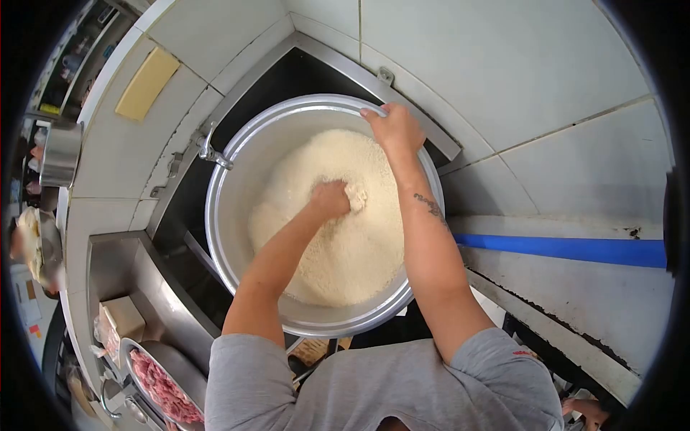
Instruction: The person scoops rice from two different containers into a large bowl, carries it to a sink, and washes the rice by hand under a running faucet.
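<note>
A large round metal pot stands before me with a deep bed of pale grains, which look like raw rice, inside it. My left hand is pushed into the middle of the rice. Its fingers are buried, so their pose is hidden, and a small heap of grains lies against them. My right hand grips the pot's far right rim, with the thumb over the edge.
A small metal tap reaches over the pot's left rim. White tiled walls rise behind. At lower left, a metal sink adjoins a tray of raw meat. A blue strip runs along the right. Part of another person's hand shows at lower right.
</note>
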`<move>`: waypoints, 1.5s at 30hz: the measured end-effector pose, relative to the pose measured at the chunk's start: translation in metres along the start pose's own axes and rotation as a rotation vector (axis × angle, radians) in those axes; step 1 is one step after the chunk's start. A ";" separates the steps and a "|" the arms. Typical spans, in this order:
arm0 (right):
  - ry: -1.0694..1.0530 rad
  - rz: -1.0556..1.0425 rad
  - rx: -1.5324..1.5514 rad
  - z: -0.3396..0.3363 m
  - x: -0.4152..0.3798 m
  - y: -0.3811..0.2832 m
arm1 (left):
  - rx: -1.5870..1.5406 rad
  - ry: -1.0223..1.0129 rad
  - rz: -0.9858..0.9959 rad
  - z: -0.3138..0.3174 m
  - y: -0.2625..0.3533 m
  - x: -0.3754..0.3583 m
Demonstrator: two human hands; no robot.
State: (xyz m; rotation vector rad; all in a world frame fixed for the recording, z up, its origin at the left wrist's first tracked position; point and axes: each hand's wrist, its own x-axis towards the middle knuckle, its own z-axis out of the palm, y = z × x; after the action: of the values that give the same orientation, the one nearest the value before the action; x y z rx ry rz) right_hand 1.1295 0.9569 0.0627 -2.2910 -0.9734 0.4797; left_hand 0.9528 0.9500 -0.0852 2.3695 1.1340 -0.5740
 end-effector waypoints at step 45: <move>-0.104 0.088 0.014 -0.001 0.007 -0.001 | -0.134 -0.030 0.121 -0.006 -0.026 -0.150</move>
State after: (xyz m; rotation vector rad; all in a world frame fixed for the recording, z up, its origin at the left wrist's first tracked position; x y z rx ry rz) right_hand 1.1341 0.9627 0.0637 -2.3232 -0.9186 0.6463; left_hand 0.8465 0.8760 -0.0048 2.2883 0.9763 -0.4754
